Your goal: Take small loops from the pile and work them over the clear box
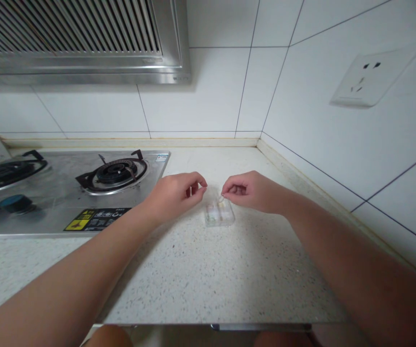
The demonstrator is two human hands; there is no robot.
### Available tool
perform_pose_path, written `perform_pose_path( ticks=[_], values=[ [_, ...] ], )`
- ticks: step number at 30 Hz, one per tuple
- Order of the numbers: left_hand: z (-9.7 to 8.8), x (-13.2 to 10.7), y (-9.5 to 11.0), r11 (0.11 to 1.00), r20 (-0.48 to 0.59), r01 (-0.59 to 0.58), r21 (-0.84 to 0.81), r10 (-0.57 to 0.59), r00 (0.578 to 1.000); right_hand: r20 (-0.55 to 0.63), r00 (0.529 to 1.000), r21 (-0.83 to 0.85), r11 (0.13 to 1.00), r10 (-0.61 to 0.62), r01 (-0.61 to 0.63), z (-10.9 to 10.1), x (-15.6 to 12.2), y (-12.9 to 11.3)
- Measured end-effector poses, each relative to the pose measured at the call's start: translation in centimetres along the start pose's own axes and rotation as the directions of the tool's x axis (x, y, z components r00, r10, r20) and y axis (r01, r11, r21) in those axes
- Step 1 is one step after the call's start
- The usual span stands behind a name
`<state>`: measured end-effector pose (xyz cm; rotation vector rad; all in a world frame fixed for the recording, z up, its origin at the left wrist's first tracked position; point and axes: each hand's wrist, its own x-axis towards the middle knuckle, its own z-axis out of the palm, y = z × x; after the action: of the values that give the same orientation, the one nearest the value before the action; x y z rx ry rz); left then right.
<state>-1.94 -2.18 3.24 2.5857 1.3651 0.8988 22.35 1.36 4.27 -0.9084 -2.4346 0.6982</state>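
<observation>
A small clear plastic box [219, 215] with compartments lies on the countertop between my hands. Inside it are small pale and greenish items, too small to name. Behind its tray, what looks like a see-through lid stands raised, though its outline is faint. My left hand [182, 192] is at the box's back left, thumb and forefinger pinched close; I cannot make out what is between them. My right hand [249, 192] hovers over the back right of the box, fingers curled, with a tiny pale ring-like piece [221, 198] pinched at the fingertips.
A steel gas hob [56, 202] with black burners and knobs takes up the left of the counter [208, 279]. Above it hangs a range hood [85, 72]. White tiled walls meet at the back right corner, with a socket [370, 77] on the right wall.
</observation>
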Motion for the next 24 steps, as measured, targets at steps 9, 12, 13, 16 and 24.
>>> perform_pose_path(
  ticks=[9, 12, 13, 16, 24],
  values=[
    [-1.2, 0.6, -3.2, 0.975, -0.040, 0.119, 0.186, -0.113, 0.993, 0.227, 0.973, -0.142, 0.990, 0.045, -0.013, -0.5, -0.3, 0.1],
    [-1.3, 0.7, -3.8, 0.969, -0.042, 0.150, 0.194, -0.145, 0.989, 0.230, 0.973, -0.150, 0.989, 0.023, 0.013, -0.2, -0.2, 0.0],
    [-1.3, 0.7, -3.9, 0.968, -0.042, 0.157, 0.195, -0.152, 0.987, 0.230, 0.973, -0.149, 0.989, 0.017, 0.019, -0.1, -0.2, 0.0],
    [-1.3, 0.7, -4.3, 0.965, -0.038, 0.176, 0.197, -0.171, 0.984, 0.234, 0.972, -0.160, 0.987, 0.006, 0.033, 0.1, -0.1, 0.1],
    [-1.3, 0.6, -4.8, 0.960, -0.013, 0.194, 0.201, -0.196, 0.981, 0.211, 0.977, -0.150, 0.988, -0.011, 0.043, 0.3, -0.1, 0.0]
  ],
)
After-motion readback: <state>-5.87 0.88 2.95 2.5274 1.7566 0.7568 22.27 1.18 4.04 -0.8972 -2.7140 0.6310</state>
